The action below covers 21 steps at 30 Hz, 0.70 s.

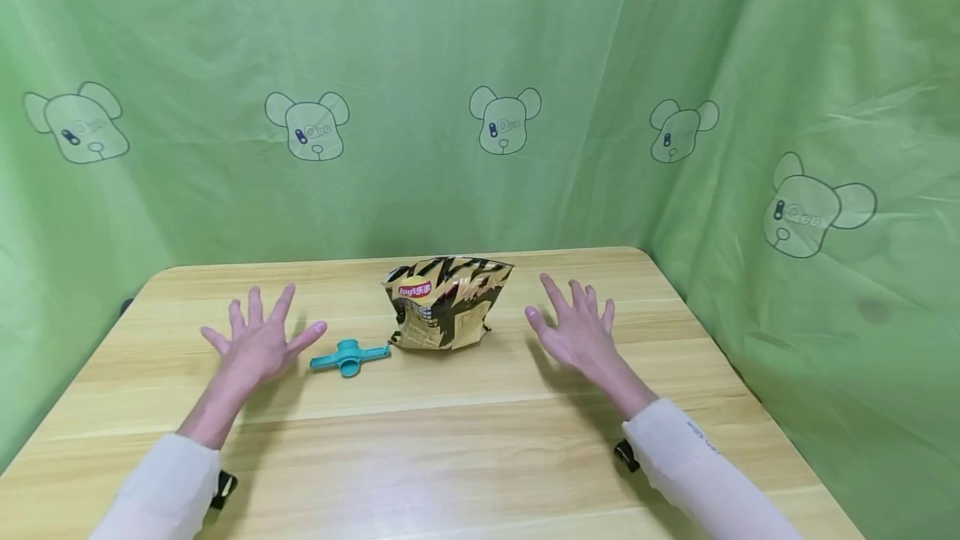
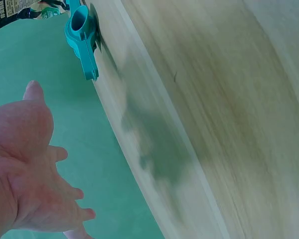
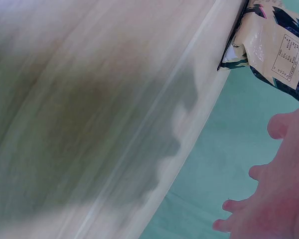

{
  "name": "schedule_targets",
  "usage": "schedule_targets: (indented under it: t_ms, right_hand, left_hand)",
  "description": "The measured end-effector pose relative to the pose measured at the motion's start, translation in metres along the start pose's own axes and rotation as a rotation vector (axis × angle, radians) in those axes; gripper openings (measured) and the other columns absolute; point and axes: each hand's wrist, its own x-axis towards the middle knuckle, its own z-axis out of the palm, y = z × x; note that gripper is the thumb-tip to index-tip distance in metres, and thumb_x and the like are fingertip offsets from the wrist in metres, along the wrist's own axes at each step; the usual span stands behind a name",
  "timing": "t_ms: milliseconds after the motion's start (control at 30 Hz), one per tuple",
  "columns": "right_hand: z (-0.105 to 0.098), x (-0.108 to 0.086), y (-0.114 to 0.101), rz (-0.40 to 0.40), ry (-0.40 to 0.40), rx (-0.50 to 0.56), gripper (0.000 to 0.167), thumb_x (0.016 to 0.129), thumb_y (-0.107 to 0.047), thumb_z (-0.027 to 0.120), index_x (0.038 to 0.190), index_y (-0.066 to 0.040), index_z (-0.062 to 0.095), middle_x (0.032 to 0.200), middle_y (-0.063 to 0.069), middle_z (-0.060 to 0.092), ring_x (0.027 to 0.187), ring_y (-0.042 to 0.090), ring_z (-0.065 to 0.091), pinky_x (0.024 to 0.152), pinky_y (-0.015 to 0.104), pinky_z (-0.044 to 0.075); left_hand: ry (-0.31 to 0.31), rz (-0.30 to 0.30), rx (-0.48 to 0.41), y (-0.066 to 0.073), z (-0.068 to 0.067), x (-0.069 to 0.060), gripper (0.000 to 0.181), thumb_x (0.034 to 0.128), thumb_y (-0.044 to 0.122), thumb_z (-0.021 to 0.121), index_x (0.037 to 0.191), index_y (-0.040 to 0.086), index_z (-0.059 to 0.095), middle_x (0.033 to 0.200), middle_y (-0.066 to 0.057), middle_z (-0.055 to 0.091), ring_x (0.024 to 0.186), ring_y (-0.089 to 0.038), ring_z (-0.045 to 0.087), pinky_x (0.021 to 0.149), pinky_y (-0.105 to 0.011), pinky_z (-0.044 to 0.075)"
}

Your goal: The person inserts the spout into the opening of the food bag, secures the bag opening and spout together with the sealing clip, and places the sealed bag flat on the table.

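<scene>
A gold and black chip bag (image 1: 450, 307) with a red and yellow logo stands upright toward the back of the table. Just left of it lies a teal plastic bag clip with a round spout (image 1: 349, 357), its two arms stretched out sideways. My left hand (image 1: 257, 346) hovers over the table left of the clip, fingers spread, holding nothing. To the right of the bag, my right hand (image 1: 577, 337) is also raised with fingers spread and touches nothing. The left wrist view shows the clip (image 2: 82, 42) beyond the thumb; the right wrist view shows part of the bag (image 3: 276, 50).
The light wooden table (image 1: 450, 457) has rounded back corners. A green curtain (image 1: 420, 40) printed with bear heads hangs behind it and along the sides. Dark bands (image 1: 223, 490) are worn under the pale sleeves (image 1: 161, 486).
</scene>
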Motion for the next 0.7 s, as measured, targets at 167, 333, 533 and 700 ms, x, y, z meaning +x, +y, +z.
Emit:
schedule_targets:
  t_ms: [167, 333, 533, 700]
  right_hand:
    - [0.0, -0.001, -0.003, -0.007, -0.001, 0.008, 0.072, 0.104, -0.06, 0.036, 0.164, -0.027, 0.013, 0.165, 0.032, 0.012, 0.151, 0.057, 0.005, 0.114, 0.075, -0.012]
    - [0.001, -0.001, -0.006, -0.03, 0.006, 0.015, 0.073, 0.104, -0.06, 0.036, 0.164, -0.026, 0.013, 0.165, 0.031, 0.012, 0.151, 0.055, 0.007, 0.115, 0.075, -0.01]
    - [0.004, -0.003, -0.01, -0.049, 0.014, 0.032, 0.073, 0.103, -0.059, 0.038, 0.164, -0.026, 0.014, 0.164, 0.031, 0.015, 0.151, 0.054, 0.01, 0.116, 0.074, -0.008]
    - [0.008, -0.005, -0.014, -0.063, 0.023, 0.031, 0.073, 0.103, -0.058, 0.04, 0.164, -0.028, 0.013, 0.164, 0.031, 0.017, 0.151, 0.053, 0.014, 0.116, 0.074, -0.006]
  left_hand:
    - [0.008, 0.011, 0.004, 0.004, 0.002, 0.001, 0.105, 0.0884, 0.085, 0.037, 0.164, 0.02, 0.004, 0.16, -0.038, -0.015, 0.143, -0.066, -0.015, 0.096, -0.088, -0.017]
    - [0.018, 0.033, 0.0, 0.01, 0.005, 0.002, 0.105, 0.0888, 0.084, 0.039, 0.164, 0.019, 0.007, 0.161, -0.038, -0.012, 0.144, -0.066, -0.012, 0.097, -0.088, -0.016]
    - [0.005, 0.068, -0.014, 0.021, 0.012, 0.0, 0.1, 0.0926, 0.077, 0.044, 0.164, 0.017, 0.009, 0.162, -0.039, -0.005, 0.144, -0.067, -0.002, 0.099, -0.089, -0.009]
    - [0.001, 0.106, -0.033, 0.03, 0.021, -0.001, 0.098, 0.0936, 0.073, 0.049, 0.163, 0.014, 0.014, 0.16, -0.04, 0.009, 0.145, -0.063, 0.013, 0.107, -0.085, 0.008]
